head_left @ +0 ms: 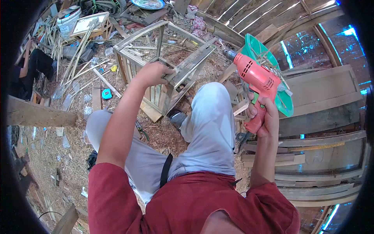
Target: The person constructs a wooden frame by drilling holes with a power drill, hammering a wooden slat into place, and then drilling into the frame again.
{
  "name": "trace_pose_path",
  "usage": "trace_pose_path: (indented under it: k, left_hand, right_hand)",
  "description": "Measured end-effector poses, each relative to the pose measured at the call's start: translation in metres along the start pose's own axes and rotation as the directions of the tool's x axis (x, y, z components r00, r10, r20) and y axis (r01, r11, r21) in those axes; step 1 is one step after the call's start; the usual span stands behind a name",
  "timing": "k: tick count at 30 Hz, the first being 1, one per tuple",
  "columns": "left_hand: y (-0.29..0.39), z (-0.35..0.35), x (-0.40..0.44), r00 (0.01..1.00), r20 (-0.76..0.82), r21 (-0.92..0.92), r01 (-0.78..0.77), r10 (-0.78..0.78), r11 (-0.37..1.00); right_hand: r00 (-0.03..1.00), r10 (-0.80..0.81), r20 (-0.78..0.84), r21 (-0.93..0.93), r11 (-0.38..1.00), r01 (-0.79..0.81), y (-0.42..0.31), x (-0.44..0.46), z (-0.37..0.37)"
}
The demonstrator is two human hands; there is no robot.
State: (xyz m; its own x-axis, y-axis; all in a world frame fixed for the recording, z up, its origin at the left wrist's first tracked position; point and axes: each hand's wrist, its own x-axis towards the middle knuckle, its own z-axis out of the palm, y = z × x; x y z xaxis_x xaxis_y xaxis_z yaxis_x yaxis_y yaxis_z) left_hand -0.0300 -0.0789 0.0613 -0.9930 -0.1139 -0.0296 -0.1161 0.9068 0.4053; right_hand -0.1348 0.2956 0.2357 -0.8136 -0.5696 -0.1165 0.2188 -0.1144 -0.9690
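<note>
My right hand (265, 113) is wrapped round the grip of a red power drill (258, 76), a finger by its green trigger. The drill is raised, its chuck aimed up and left, apart from the wood. My left hand (155, 74) reaches forward, its fingers closed on the near edge of a wooden frame (194, 62) built of slats and legs. This frame stands on the littered floor just beyond my knees. The undersides of my left fingers are partly hidden.
A green plastic basin (286, 105) with scraps sits behind the drill. Wooden panels (319, 91) lean along the right. A turquoise tape measure (106, 94), loose sticks and shavings cover the left floor. A bucket (68, 21) stands at the upper left; another person (33, 70) sits at the left edge.
</note>
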Motion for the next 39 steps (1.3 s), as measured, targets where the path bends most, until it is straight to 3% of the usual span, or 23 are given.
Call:
trace_pose_path:
  k: [4,7,16,19,25,39]
  left_hand:
    - [-0.008,0.009,0.001,0.995,-0.078,-0.017,-0.065,0.063,0.998]
    - [-0.009,0.007,0.002,0.997,-0.052,-0.054,-0.064,0.062,0.996]
    - [-0.014,0.008,0.005,0.991,-0.077,-0.045,-0.111,0.107,0.993]
    - [-0.012,0.007,0.004,0.996,-0.038,-0.040,-0.081,0.079,0.996]
    - [-0.021,0.012,0.008,0.989,-0.037,-0.028,-0.141,0.140,0.990]
    - [-0.026,0.012,0.010,0.979,-0.087,-0.098,-0.191,0.183,0.977]
  right_hand:
    - [1.000,0.010,0.010,-0.008,1.000,-0.010,-0.002,-0.003,0.003]
    - [0.999,0.037,-0.008,0.024,0.999,-0.036,-0.004,-0.002,0.003]
    - [0.999,-0.029,-0.012,-0.149,0.989,0.027,-0.017,0.000,0.024]
    - [1.000,0.001,0.019,-0.298,0.954,0.005,-0.021,0.008,0.023]
    - [0.986,0.112,0.124,-0.424,0.904,-0.050,-0.036,0.020,0.043]
    - [0.956,0.216,0.197,-0.485,0.869,-0.097,-0.033,0.036,0.062]
